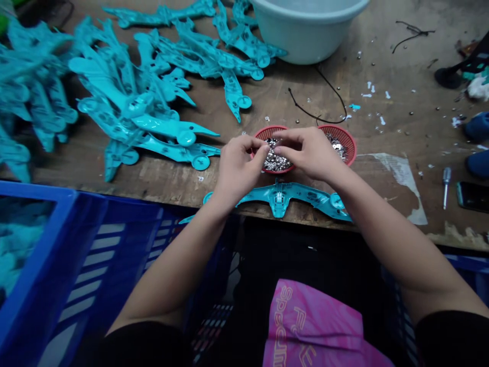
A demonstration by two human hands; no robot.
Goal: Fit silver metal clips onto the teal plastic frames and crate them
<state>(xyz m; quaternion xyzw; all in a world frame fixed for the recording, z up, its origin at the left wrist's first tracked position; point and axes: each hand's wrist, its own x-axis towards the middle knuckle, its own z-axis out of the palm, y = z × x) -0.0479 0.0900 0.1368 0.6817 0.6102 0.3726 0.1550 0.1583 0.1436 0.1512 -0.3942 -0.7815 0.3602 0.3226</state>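
Note:
Both my hands are over a small red basket [256, 133] filled with shiny little metal parts [276, 162]. The thumb and forefinger of my left hand [240, 165] are closed in a pinch; whatever they hold is too small to make out. My right hand [312, 154] is close beside it, its thumb and fingers drawn together, and their contents cannot be told either. Below the hands, at the table's edge, lies a long turquoise plastic piece [280, 200] with its ribbed side up. My left wrist hides part of it. A second red basket [352, 148] with metal parts is partly behind my right hand.
Turquoise plastic pieces [133, 109] are heaped at the left and back. A white basin [305, 35] stands behind, near a black cord [324, 121]. A screwdriver [446, 183] and a phone [473, 196] lie at right. Blue crates [64, 193] stand below the table at left.

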